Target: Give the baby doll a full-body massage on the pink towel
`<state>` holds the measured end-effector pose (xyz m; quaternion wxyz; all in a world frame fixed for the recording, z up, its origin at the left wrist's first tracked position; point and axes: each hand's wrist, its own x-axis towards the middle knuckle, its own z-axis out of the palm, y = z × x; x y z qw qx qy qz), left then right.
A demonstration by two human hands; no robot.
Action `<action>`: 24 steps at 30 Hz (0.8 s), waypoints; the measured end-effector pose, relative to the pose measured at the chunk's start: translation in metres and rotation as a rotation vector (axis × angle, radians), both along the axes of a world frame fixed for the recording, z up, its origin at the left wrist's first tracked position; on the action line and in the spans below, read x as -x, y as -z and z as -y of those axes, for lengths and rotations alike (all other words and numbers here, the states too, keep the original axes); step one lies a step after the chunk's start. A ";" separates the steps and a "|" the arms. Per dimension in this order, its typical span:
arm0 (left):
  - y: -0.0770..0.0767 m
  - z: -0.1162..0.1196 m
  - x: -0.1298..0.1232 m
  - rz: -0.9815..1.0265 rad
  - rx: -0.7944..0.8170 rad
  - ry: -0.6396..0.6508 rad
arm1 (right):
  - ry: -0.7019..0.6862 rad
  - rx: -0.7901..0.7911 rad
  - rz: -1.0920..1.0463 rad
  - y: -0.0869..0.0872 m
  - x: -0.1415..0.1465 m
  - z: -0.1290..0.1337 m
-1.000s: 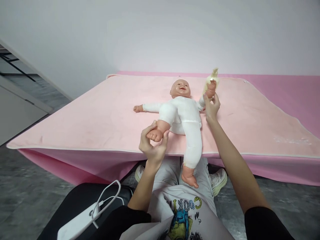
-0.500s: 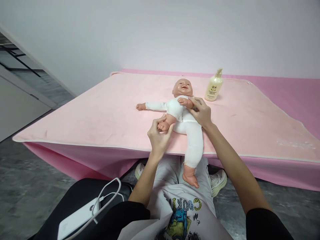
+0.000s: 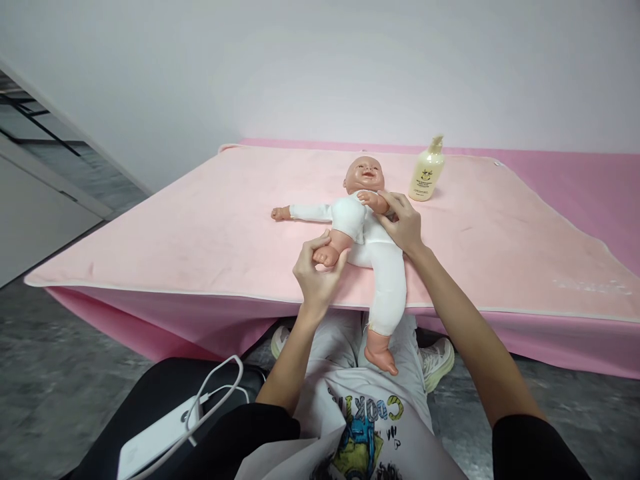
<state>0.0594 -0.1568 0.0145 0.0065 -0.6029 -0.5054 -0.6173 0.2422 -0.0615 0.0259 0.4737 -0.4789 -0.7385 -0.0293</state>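
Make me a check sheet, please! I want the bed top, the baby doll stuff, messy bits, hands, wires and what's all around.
Surface: pale pink cloth over a darker pink cover.
Job's things: doll lying face up, one leg reaching past the near edge; pump bottle standing right of its head.
Clutter: white device on a black surface, lower left.
Hands: left hand holds the doll's raised foot; right hand holds its arm over its chest.
Cables: white cable, looped by the device.
Surroundings: pale wall behind, grey floor below.

doll torso [image 3: 377, 231]: part-hidden | bottle [image 3: 427, 170]: fine print [image 3: 421, 192] illegible | shirt print [image 3: 361, 433]: cut off below
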 end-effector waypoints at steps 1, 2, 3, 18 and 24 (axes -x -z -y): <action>0.001 0.001 0.000 -0.011 -0.046 0.012 | 0.002 0.014 -0.035 0.000 0.000 0.000; 0.002 0.001 0.001 -0.027 -0.096 0.023 | 0.005 0.028 -0.080 0.000 0.000 -0.001; 0.003 0.003 0.001 -0.046 -0.149 0.031 | 0.006 0.044 -0.133 0.000 0.000 -0.002; 0.045 0.104 -0.003 -0.255 -0.156 0.057 | 0.087 0.317 -1.085 0.000 -0.014 -0.020; 0.047 0.109 0.002 -0.176 -0.005 0.061 | 0.217 0.469 -1.505 0.001 -0.030 -0.030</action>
